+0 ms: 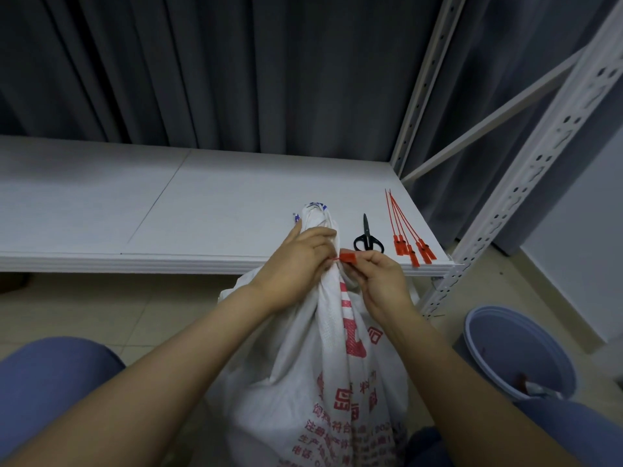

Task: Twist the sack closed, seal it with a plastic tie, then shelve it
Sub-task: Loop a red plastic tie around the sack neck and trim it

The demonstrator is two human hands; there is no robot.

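Note:
A white woven sack [313, 372] with red print stands on the floor between my knees, its neck twisted into a rope rising past the shelf edge. My left hand [296, 264] grips the twisted neck and pinches the thin end of a red plastic tie [347, 257]. My right hand [381, 274] pinches the tie's flat red head just right of the neck. The rest of the tie's strap is hidden behind the sack and my fingers.
A white shelf board [168, 210] runs across in front of me. On it lie black scissors [368, 237] and several spare red ties [406, 230]. White perforated rack posts [526, 183] stand at right. A blue bin [519, 352] sits on the floor at right.

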